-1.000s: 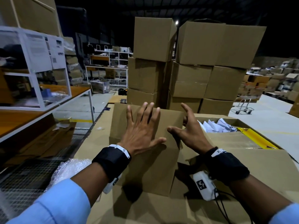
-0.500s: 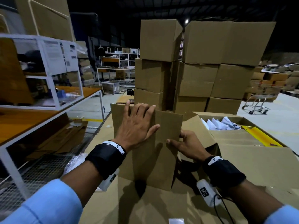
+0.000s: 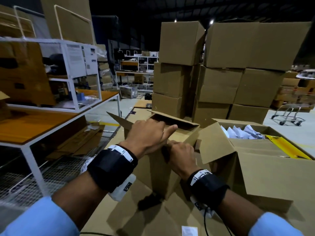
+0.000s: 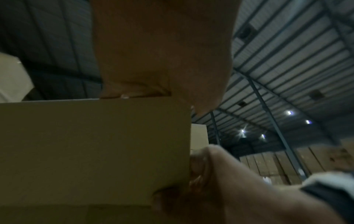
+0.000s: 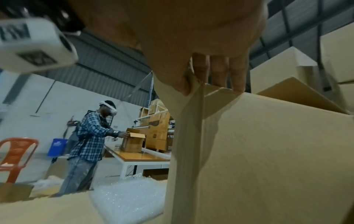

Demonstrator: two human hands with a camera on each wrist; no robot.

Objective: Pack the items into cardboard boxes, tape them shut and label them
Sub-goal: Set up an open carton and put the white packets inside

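Observation:
A small brown cardboard box (image 3: 179, 150) stands upright on a flat cardboard sheet (image 3: 144, 220), its top flaps up and open. My left hand (image 3: 162, 128) lies over the top of the box, fingers curled over the upper edge and into the opening, thumb pointing right. In the left wrist view those fingers (image 4: 122, 95) hook the rim of the box panel (image 4: 91, 144). My right hand (image 3: 180, 152) grips the box's near upper corner just below the left hand. In the right wrist view, its fingers (image 5: 218, 72) reach over the box's (image 5: 268, 151) edge and the thumb presses a flap.
A large open carton (image 3: 255, 169) with white packets and a yellow item stands at the right, touching the small box. Stacked cartons (image 3: 221, 74) rise behind. A white-framed table (image 3: 51, 120) stands left. Bubble wrap (image 5: 130, 194) lies beside it, and another person (image 5: 90, 136) works farther off.
The box has gone from a flattened panel to an opened-out shape. My left hand moved from lying flat on the panel to hooking the top edge; my right hand shifted to the near corner.

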